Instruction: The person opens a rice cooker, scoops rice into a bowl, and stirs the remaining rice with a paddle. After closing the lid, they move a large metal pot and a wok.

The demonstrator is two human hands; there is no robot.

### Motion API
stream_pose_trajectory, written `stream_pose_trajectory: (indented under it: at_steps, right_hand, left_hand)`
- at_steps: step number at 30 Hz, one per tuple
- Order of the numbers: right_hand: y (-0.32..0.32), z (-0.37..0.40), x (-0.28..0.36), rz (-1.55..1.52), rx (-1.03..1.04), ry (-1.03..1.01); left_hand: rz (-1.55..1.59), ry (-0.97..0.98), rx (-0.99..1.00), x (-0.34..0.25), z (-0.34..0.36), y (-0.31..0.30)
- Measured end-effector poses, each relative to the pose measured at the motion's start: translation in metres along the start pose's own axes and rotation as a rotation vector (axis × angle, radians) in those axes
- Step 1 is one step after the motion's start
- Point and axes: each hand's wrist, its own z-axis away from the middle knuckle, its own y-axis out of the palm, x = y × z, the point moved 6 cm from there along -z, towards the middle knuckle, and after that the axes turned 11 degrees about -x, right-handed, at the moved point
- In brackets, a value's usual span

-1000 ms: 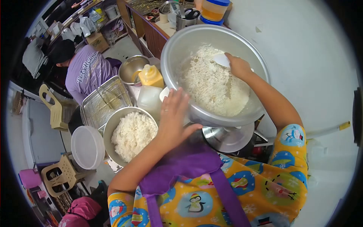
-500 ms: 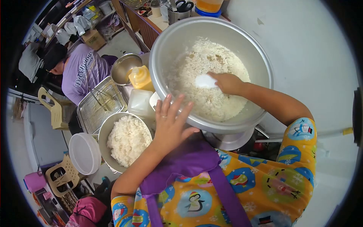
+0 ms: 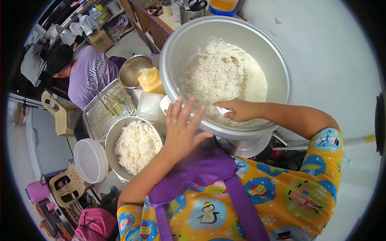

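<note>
A large metal pot (image 3: 277, 52) of cooked rice (image 3: 225, 72) stands before me, tilted in the view. My right hand (image 3: 240, 111) is inside it near the front wall, closed around a white rice paddle (image 3: 223, 110). The paddle's blade is edge-on and partly hidden by rice and fingers. My left hand (image 3: 183, 126) is open, fingers spread, against the near left rim of the pot. Beside that forearm is a smaller pot (image 3: 113, 158) holding a mound of white rice (image 3: 137, 148).
Left of the big pot are a lidded clear container (image 3: 150, 106), a yellow squeeze bottle (image 3: 151, 81), a steel bowl (image 3: 132, 72) and a wire basket tray (image 3: 94, 120). A round plastic lid (image 3: 89, 160) lies beside the smaller pot. A person in a purple shirt (image 3: 90, 74) bends nearby. A wall (image 3: 321, 60) stands right.
My right hand has drawn the paddle from the middle of the rice toward the pot's near side and turned it edge-on. My left hand stays at the rim.
</note>
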Motion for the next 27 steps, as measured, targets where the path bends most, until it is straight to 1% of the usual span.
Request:
stream_pose_trajectory:
  at_steps: [3, 6, 9, 12, 15, 17, 21, 24, 27]
  right_hand:
    - [-0.009, 0.007, 0.009, -0.068, 0.015, 0.091]
    - [-0.014, 0.010, 0.009, -0.069, -0.011, 0.102]
    - [-0.023, 0.015, 0.015, -0.322, -0.043, 0.339]
    - [-0.027, 0.012, 0.021, -0.456, -0.038, 0.333]
    - [-0.030, 0.008, 0.024, -0.587, -0.164, 0.336]
    - [-0.033, 0.007, 0.016, -0.620, -0.236, 0.390]
    - [-0.045, 0.008, 0.003, -0.598, -0.383, 0.481]
    - [-0.047, 0.010, 0.006, -0.658, -0.410, 0.493]
    - [-0.047, 0.008, -0.002, -0.684, -0.404, 0.518]
  left_hand:
    - [0.010, -0.004, 0.001, 0.001, 0.000, 0.001]
    - [0.015, 0.004, 0.019, 0.001, -0.001, 0.000]
    - [0.030, 0.008, 0.055, -0.001, -0.003, -0.005]
    - [0.098, -0.015, 0.066, -0.001, -0.004, -0.012]
    - [0.200, -0.041, 0.052, 0.002, -0.004, -0.025]
    - [0.262, -0.060, 0.033, 0.004, 0.000, -0.037]
    - [0.198, -0.129, 0.015, 0.016, 0.024, -0.064]
    - [0.153, -0.226, 0.005, 0.026, 0.047, -0.085]
    - [0.092, -0.307, -0.099, 0.035, 0.077, -0.110]
